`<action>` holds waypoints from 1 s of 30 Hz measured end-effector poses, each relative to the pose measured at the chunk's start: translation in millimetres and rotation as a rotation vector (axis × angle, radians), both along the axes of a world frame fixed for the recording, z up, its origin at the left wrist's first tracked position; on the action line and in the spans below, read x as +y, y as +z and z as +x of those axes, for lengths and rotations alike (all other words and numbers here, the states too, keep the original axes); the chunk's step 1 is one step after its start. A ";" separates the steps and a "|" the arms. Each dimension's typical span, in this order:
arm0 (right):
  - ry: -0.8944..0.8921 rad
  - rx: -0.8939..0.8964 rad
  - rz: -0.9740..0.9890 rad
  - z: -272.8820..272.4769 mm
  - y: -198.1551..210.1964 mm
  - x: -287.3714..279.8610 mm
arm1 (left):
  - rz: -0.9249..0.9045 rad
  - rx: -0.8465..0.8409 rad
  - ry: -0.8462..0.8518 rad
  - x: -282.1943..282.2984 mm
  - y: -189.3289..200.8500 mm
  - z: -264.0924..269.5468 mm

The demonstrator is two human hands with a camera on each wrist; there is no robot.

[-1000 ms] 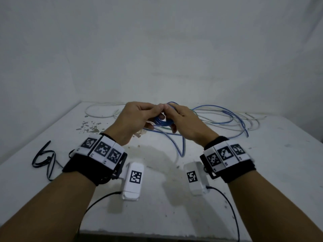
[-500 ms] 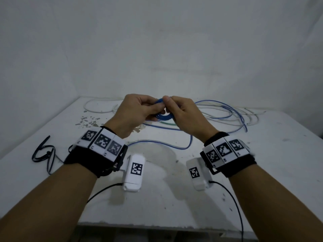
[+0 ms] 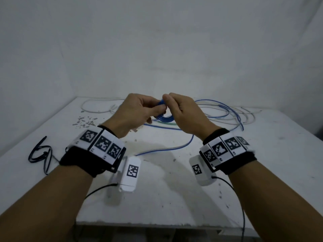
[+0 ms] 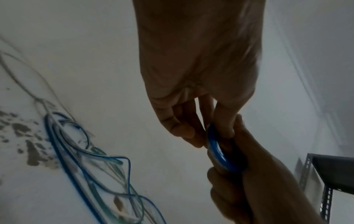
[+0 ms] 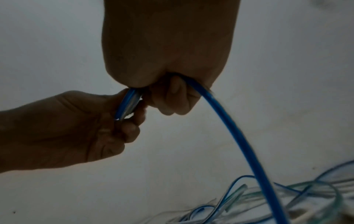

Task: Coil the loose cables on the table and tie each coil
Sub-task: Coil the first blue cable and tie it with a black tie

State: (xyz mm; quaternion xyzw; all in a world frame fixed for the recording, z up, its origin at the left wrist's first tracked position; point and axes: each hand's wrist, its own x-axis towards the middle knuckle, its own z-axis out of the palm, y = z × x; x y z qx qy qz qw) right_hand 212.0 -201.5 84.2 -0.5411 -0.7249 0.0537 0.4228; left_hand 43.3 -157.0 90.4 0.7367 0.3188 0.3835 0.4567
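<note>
I hold a small blue coil (image 3: 163,111) up above the table (image 3: 174,180), right between my two hands, which meet at its top. My left hand (image 3: 138,112) has its fingers curled round the coil's left side, thumb and fingertips pinching the stacked loops; in the left wrist view the coil (image 4: 218,151) shows as a tight blue ring with my left fingers (image 4: 184,130) closed on it from above. My right hand (image 3: 183,112) pinches the same coil from the other side, thumb on top, and its curled fingers also grip the loose blue cable (image 5: 229,128) that leaves the coil. That cable runs out from under my right palm in the right wrist view, bends downward and drops to the table. From the head view the free length (image 3: 167,147) trails across the table below my right wrist and joins the tangle of blue, white and greenish cables (image 3: 227,112) lying behind my hands, well apart from the coil. A white cable loop (image 3: 97,107) lies at the far left of the table, and a black cable (image 3: 42,154) lies bunched near the left edge, beside my left forearm. Both wrists carry black bands with printed markers
</note>
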 end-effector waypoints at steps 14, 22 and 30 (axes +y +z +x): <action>0.003 0.109 0.015 -4.4 0.2 2.2 | -0.008 0.002 -0.010 7.1 -0.3 -1.1; -0.016 0.772 0.204 -33.5 -6.6 5.4 | -0.288 -0.516 -0.018 -9.7 -7.1 28.2; 0.029 0.238 -0.006 -9.0 -0.5 0.6 | -0.153 -0.260 0.011 6.3 -0.5 4.5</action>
